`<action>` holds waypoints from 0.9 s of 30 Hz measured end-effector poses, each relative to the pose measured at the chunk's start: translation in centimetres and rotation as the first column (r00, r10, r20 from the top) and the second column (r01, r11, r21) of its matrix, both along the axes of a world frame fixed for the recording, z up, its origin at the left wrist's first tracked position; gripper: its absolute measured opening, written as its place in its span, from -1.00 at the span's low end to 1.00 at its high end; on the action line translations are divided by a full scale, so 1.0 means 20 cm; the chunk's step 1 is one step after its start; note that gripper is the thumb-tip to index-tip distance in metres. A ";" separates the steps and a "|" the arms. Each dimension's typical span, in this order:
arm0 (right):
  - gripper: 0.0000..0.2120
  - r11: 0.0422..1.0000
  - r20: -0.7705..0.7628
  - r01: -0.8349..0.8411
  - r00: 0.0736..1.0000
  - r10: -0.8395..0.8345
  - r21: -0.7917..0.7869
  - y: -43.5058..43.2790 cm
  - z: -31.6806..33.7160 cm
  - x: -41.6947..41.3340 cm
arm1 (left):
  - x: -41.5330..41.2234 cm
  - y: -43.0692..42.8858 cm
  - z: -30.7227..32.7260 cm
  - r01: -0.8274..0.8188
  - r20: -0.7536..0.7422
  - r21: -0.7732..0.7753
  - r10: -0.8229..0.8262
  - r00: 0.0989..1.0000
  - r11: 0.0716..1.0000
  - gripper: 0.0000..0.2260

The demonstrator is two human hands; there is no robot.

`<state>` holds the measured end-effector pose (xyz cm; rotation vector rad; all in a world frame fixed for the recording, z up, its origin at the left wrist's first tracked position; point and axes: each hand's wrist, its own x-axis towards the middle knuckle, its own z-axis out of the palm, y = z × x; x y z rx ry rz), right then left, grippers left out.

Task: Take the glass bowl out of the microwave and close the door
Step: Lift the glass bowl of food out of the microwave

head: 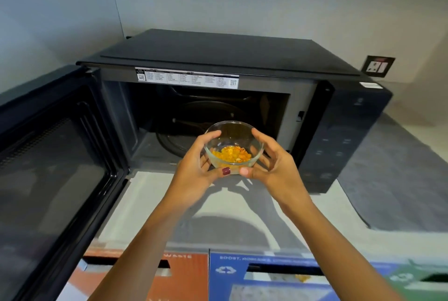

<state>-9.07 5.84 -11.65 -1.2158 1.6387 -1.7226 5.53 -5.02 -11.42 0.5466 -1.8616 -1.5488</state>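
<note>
Closest to the lens are 2 bare forearms reaching forward, and under them sit 3 bin lids with slots: an orange-red waste bin lid (145, 274), a blue recycling bin lid with a white arrows symbol (266, 276), and a bit of a green bin lid (417, 279) at the far right edge.

Further out, the left hand (196, 170) and right hand (276, 167) are cupped around a small clear round glass bowl (234, 145), 1 on each side. Fingers are curled in close against the glass wall, thumbs nearly meeting at the near lower edge of the bowl, index fingers up near the rim. The left thumb has a dark red painted nail. Inside the bowl, between the fingers, there's a small heap of yellow-orange food bits (230, 156).

Under the hands is a pale countertop (150, 194) with the arms' shadow on it. The bowl is held in the air right at the mouth of the black countertop microwave (218, 56), just in front of the cavity. Beyond the fingertips you can see the dark round turntable (174, 140) inside. Off to the left of the left hand, the black microwave door (48, 155) hangs wide open. Past the right hand is the dark control panel (339, 138), and a wall socket plate (378, 66) sits on the grey wall behind.
</note>
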 end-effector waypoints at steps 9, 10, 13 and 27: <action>-0.28 0.989 0.025 0.123 0.992 -0.125 0.080 0.44 0.00 -0.05 | -0.07 0.35 0.03 0.103 0.068 0.004 -0.103 0.992 0.995 -0.41; -0.28 0.986 0.020 0.144 0.989 -0.147 0.087 0.49 0.00 -0.06 | -0.10 0.39 0.03 0.119 0.076 -0.001 -0.118 0.990 0.993 -0.41; -0.27 0.971 0.003 0.216 0.976 -0.217 0.100 0.64 -0.01 -0.12 | -0.19 0.49 0.02 0.178 0.093 0.002 -0.177 0.980 0.984 -0.42; -0.19 0.886 0.143 0.447 0.875 -0.462 0.126 1.18 -0.11 -0.44 | -0.74 0.87 -0.08 0.435 0.074 0.090 -0.441 0.894 0.896 -0.42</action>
